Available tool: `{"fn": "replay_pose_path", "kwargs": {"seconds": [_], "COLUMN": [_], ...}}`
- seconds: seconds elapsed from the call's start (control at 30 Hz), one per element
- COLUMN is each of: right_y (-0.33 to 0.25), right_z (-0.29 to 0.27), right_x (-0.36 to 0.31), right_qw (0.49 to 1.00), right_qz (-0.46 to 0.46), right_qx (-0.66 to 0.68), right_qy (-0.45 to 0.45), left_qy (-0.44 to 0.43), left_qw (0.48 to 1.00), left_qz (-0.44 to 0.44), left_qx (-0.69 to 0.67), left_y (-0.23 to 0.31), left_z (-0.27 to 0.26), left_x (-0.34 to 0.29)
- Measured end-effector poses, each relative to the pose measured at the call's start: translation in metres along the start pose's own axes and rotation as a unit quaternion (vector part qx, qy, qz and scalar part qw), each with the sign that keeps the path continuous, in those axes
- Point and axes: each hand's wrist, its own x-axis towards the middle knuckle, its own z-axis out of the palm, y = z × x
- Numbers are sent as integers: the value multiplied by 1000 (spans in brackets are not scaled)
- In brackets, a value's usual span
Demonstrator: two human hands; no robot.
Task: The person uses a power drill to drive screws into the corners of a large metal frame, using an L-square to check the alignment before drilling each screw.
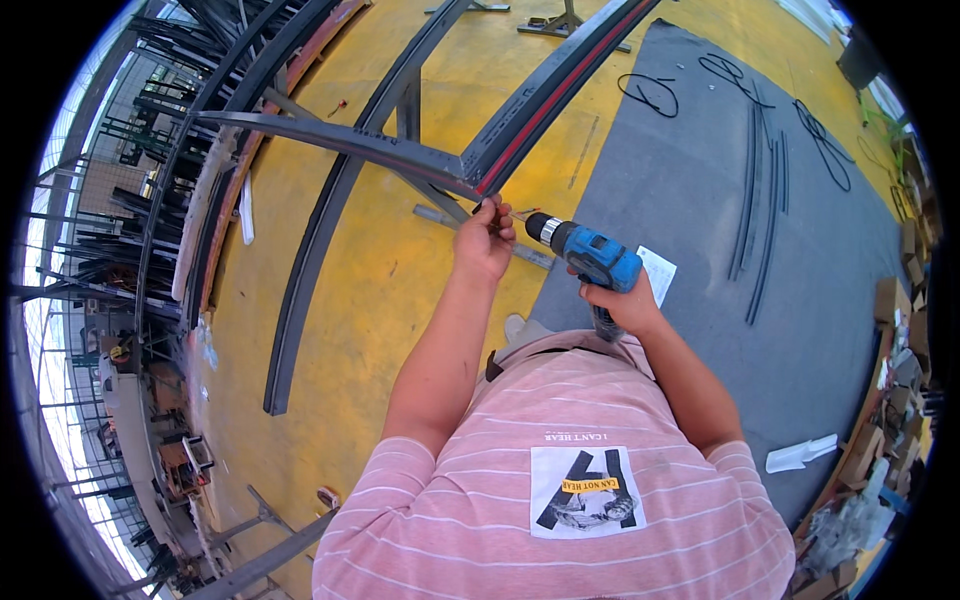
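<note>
In my right hand (625, 300) is a blue and black cordless drill (598, 257), gripped by its handle and pointing left toward my other hand. A thin bit or screw shows ahead of its chuck. My left hand (486, 238) is closed just beneath the corner of a dark grey metal frame (400, 152), fingers curled and pinched together. Something small and dark shows at its fingertips, too small to name. From that corner a frame bar with a red strip (560, 105) runs up and to the right.
Another long dark profile (318, 245) slopes across the yellow floor (360, 350) on the left. Metal stands (570, 22) hold things up at the back. On the grey mat (690, 190) at right lie black strips (768, 230), coiled cords (650, 95) and a paper sheet (656, 272). Cardboard boxes (890, 305) line the right edge.
</note>
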Motion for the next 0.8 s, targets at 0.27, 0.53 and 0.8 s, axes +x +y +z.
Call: {"fn": "replay_pose_path", "kwargs": {"seconds": [0.27,0.53,0.8], "right_y": [5,54,59], "right_z": [-5,8,15], "right_x": [6,5,1], "right_qw": [1000,998,997], "right_qz": [-15,-47,-27], "right_qx": [16,-13,-22], "right_qy": [-15,41,62], "left_qy": [-4,-20,-15], "left_qw": [998,996,998], "left_qz": [-39,-36,-34], "left_qx": [47,74,50], "left_y": [12,17,14], "left_z": [-5,-2,-4], "left_x": [2,-3,-4]}}
